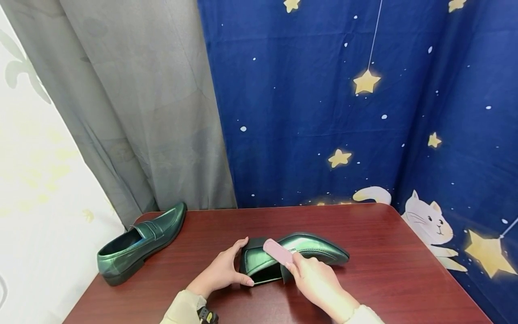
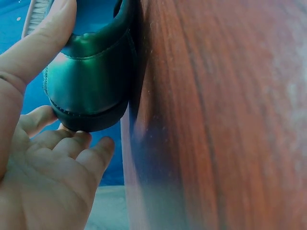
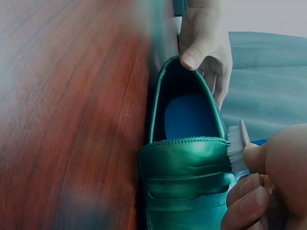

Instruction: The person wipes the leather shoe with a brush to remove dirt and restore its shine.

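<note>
Pinching a pink brush (image 1: 277,251) in our right hand (image 1: 317,281), we hold it against a green shoe (image 1: 307,245) lying sideways on the table (image 1: 404,279). Our left hand (image 1: 220,272) grips the heel (image 2: 86,88).

Person's L sleeve (image 1: 182,307): cream, plain, lightly creased, gathered at the cuff. Blk wrist unit (image 1: 208,316) w/ small yellow patch, just beside L sleeve, on its R side. R sleeve (image 1: 365,315), well to R of L sleeve: also cream, slightly wavy edge, only partly in shot. L hand (image 1: 224,268) & R hand (image 1: 317,281) bare.
</note>
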Action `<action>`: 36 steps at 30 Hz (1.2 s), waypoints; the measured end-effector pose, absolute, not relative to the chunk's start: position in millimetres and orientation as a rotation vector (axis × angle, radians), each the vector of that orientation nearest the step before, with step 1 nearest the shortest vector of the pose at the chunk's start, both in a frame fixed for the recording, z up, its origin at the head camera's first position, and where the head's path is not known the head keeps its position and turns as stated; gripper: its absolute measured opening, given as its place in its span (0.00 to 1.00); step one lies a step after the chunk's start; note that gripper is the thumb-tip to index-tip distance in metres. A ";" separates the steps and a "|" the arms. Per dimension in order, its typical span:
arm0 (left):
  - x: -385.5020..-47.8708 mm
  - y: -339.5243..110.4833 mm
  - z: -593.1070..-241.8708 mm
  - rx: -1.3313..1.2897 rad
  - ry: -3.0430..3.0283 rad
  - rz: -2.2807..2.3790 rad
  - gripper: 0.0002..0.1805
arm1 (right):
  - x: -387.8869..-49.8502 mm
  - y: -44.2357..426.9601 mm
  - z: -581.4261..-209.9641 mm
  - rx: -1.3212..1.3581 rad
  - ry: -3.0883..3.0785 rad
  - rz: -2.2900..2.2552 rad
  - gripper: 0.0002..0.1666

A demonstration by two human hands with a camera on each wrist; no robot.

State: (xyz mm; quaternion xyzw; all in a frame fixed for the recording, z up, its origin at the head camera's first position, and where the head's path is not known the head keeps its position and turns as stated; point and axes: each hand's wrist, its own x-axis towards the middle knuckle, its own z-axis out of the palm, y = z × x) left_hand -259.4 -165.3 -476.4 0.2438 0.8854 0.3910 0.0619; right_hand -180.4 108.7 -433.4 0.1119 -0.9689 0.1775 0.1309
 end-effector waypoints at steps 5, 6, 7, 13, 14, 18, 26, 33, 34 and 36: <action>-258.8 -165.1 -476.3 0.740 2.682 1.182 0.64 | -177.5 103.4 -434.5 0.358 -2.822 0.518 0.13; -258.8 -165.1 -476.4 0.740 2.685 1.182 0.64 | -176.8 102.3 -434.7 0.368 -2.825 0.519 0.14; -258.7 -165.2 -476.5 0.741 2.688 1.179 0.64 | -176.3 101.0 -435.0 0.374 -2.830 0.518 0.14; -258.5 -165.4 -476.6 0.740 2.700 1.165 0.64 | -176.2 92.3 -439.5 0.426 -2.844 0.501 0.15; -258.5 -165.3 -476.6 0.740 2.698 1.167 0.64 | -176.5 90.8 -440.4 0.436 -2.848 0.499 0.14; -258.4 -165.0 -476.5 0.741 2.696 1.171 0.64 | -176.4 83.9 -444.1 0.470 -2.855 0.498 0.14; -257.5 -165.2 -477.0 0.745 2.687 1.168 0.64 | -173.9 70.6 -453.8 0.515 -2.827 0.477 0.15; -259.4 -164.8 -479.8 0.758 2.711 1.170 0.65 | -171.4 63.4 -457.8 0.546 -2.829 0.474 0.16; -259.8 -164.8 -480.2 0.764 2.713 1.169 0.65 | -171.3 62.7 -458.3 0.549 -2.833 0.474 0.17; -260.6 -164.9 -481.2 0.776 2.719 1.165 0.66 | -171.3 61.6 -459.2 0.555 -2.845 0.480 0.17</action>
